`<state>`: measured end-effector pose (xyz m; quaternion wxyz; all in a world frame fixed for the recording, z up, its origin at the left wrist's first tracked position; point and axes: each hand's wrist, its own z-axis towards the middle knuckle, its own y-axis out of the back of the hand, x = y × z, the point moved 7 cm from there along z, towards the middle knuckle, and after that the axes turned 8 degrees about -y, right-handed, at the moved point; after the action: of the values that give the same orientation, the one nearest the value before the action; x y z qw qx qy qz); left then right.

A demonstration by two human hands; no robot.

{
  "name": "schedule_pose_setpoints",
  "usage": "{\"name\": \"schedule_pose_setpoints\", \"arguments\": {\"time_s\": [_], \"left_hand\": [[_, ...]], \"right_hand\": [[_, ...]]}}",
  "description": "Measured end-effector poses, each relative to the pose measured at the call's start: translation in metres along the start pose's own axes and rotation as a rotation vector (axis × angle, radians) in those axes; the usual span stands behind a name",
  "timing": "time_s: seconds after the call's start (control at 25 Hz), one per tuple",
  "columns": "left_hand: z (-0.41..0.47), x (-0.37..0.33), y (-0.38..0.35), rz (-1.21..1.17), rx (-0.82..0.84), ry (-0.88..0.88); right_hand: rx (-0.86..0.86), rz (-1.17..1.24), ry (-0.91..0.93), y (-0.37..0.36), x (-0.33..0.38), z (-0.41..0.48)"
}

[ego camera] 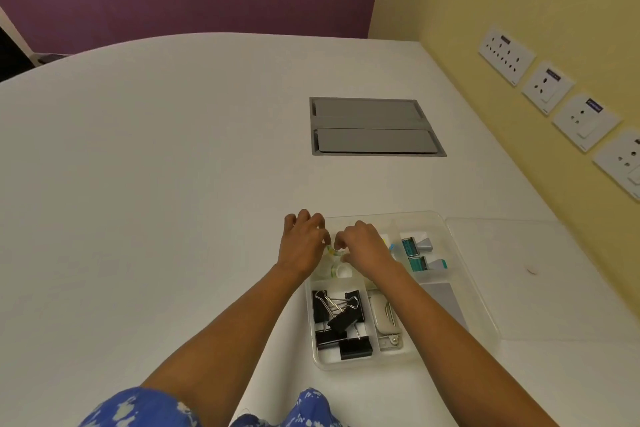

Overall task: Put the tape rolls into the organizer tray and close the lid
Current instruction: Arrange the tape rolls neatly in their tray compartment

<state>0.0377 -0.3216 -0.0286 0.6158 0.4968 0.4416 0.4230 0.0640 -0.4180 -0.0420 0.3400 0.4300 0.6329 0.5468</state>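
Observation:
A clear plastic organizer tray (485,305) lies on the white table. Its transparent lid (540,274) lies flat to the right of it. My left hand (303,244) and my right hand (363,246) meet over the tray's far-left compartment. Their fingertips pinch a small yellowish tape roll (330,251) between them. Just below, a clear tape roll (341,269) with a white core rests in that compartment. My hands partly hide both rolls.
Black binder clips (341,321) fill the near-left compartment, beside a white stapler (382,317). Teal correction tapes (417,253) lie in the far-right compartment. A grey cable hatch (374,126) is set into the table farther away. Wall sockets (554,90) line the yellow wall at right.

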Motion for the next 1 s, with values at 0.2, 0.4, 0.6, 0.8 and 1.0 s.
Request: {"name": "schedule_pose_setpoints", "arguments": {"time_s": [0.2, 0.4, 0.6, 0.8, 1.0], "left_hand": [[-0.002, -0.005, -0.016, 0.047, 0.204, -0.009], [-0.002, -0.007, -0.016, 0.105, 0.201, -0.032], [-0.001, -0.01, -0.018, 0.166, 0.226, -0.055], [0.002, -0.012, -0.018, 0.158, 0.222, -0.051], [-0.005, -0.01, -0.025, 0.16, 0.236, -0.014]], "right_hand": [[0.03, -0.114, 0.034, -0.005, 0.007, -0.005], [-0.005, -0.153, 0.016, -0.009, 0.01, -0.008], [-0.049, -0.145, -0.007, -0.006, 0.012, -0.008], [-0.064, -0.131, -0.009, -0.005, 0.012, -0.008], [-0.058, -0.142, -0.002, -0.004, 0.013, -0.008]]}}
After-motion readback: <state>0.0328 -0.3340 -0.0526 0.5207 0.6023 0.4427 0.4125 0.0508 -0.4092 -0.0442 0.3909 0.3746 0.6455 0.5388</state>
